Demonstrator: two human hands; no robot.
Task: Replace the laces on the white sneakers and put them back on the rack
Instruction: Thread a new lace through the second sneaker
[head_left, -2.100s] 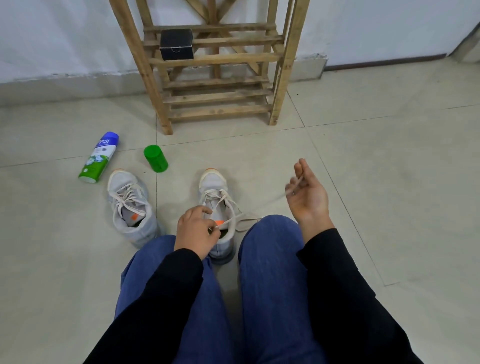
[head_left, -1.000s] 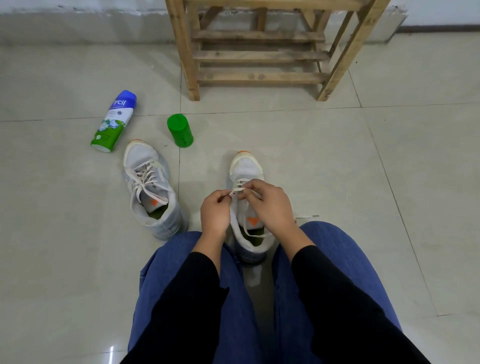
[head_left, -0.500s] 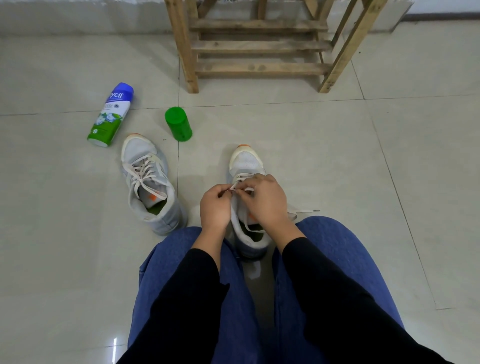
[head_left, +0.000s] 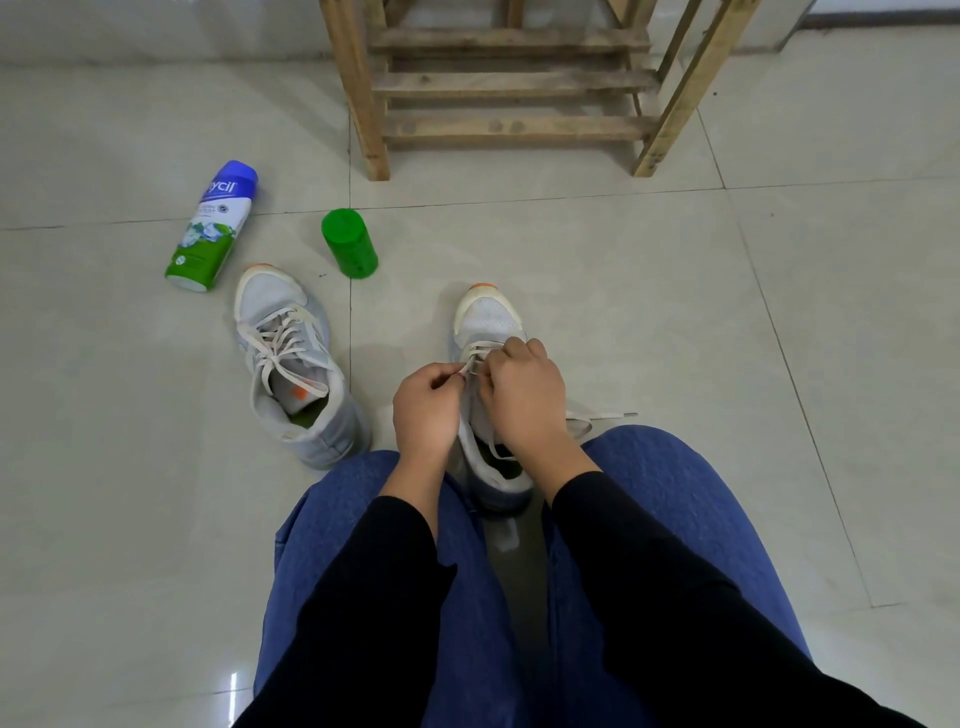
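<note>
Sneaker (head_left: 488, 319) lies directly under both sets of fingers (head_left: 511, 347), unmoved; left hand (head_left: 423, 410) and right hand (head_left: 524, 402) each pinch the lace (head_left: 474, 364) between them, the right no longer pulled out sideways.

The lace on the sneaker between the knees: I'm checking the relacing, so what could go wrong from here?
The left hand and right hand pinch the lace over the sneaker, hiding its eyelets; one might get skipped. The loose lace end trails on the floor and may finish uneven.
</note>
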